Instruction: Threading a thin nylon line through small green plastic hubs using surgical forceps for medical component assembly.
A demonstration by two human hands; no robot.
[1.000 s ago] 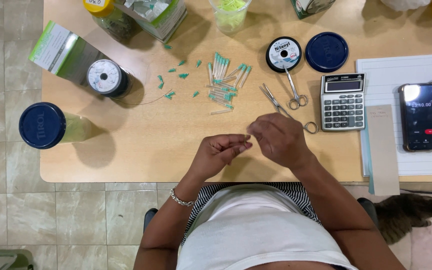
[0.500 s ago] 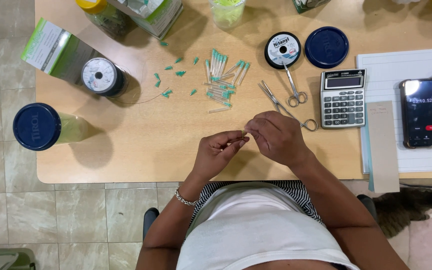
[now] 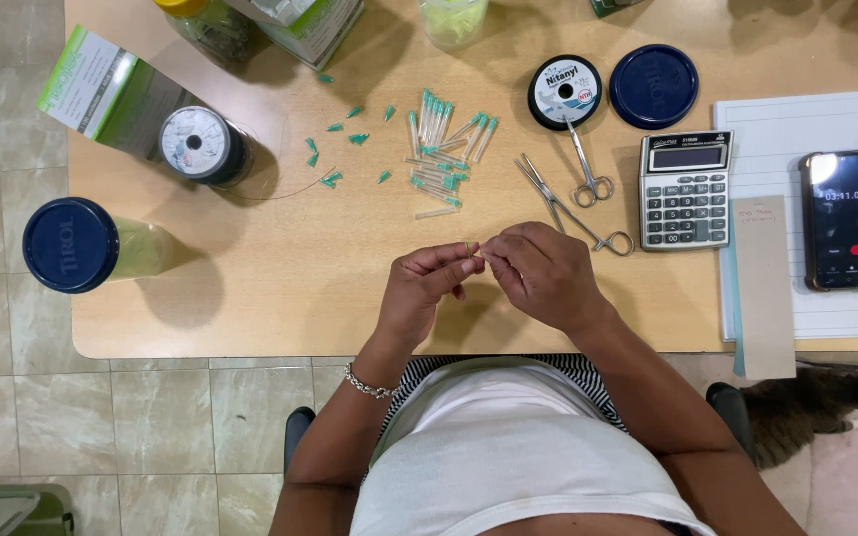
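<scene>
L fingers [image 3: 461,266]: pinched tight, thumb vs index, on sth tiny and thin; too small to tell what. Other fingers curled under.
R fingers [image 3: 497,254]: also pinched shut, tips meeting my L tips. Same tiny item between both pinches.
L hand [image 3: 427,293]: knuckles up, over near edge of the light wooden table [image 3: 280,298], wrist angled in from lower left. Thin silver chain bracelet [image 3: 366,382] on wrist.
R hand [image 3: 546,275]: back of hand up, fist-like, forearm coming in from lower right.
Pinched item: held above the tabletop, front-centre, just in front of my chest.
Nearest tools: long slim steel scissors-type forceps [image 3: 573,208], just beyond R hand; small steel scissors [image 3: 588,169] beside them, tip toward the black-and-white thread spool [image 3: 565,91].
Parts pile: small clear needle-like tubes w/ teal green hubs [image 3: 444,149], loose heap beyond both hands; stray teal caps [image 3: 335,149] scattered to its left.
Right side: grey desk calculator [image 3: 685,189], round dark blue plastic lid [image 3: 654,86], black smartphone w/ lit screen [image 3: 843,220] on a white lined sheet [image 3: 777,129].
Left side: second wire spool w/ white top [image 3: 201,144], clear jar w/ dark blue lid lying on its side [image 3: 91,245], green-and-white carton [image 3: 101,91].
Floor: grey-brown tabby cat [image 3: 806,412], lower right, by my chair.
</scene>
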